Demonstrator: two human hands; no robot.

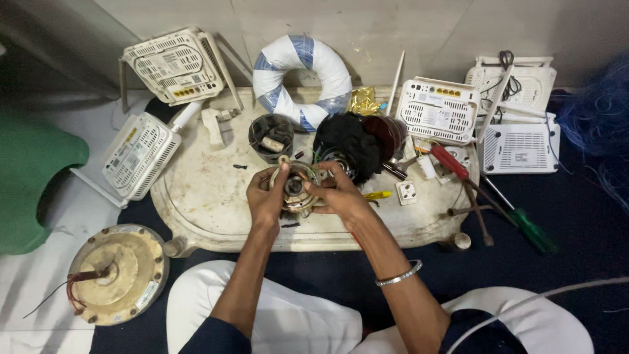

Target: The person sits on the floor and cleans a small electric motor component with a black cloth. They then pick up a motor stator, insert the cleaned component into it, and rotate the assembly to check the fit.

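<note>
At frame centre, the left hand (pixel 265 196) and right hand (pixel 341 195) both pinch a small round motor (pixel 295 189) above the tabletop (pixel 209 196); loose grip could drop it.

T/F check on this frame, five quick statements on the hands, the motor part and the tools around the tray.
1. Both hands grip the round metal motor part. True: left hand and right hand hold it from either side.
2. The green-handled screwdriver is in the right hand. False: it lies on the dark mat, right of the tray.
3. A bangle sits on the right wrist. True.
4. The blue-and-white ring lies on the person's lap. False: it stands against the wall behind the tray.
5. The red-handled tool lies near the tray's right end. True.
</note>
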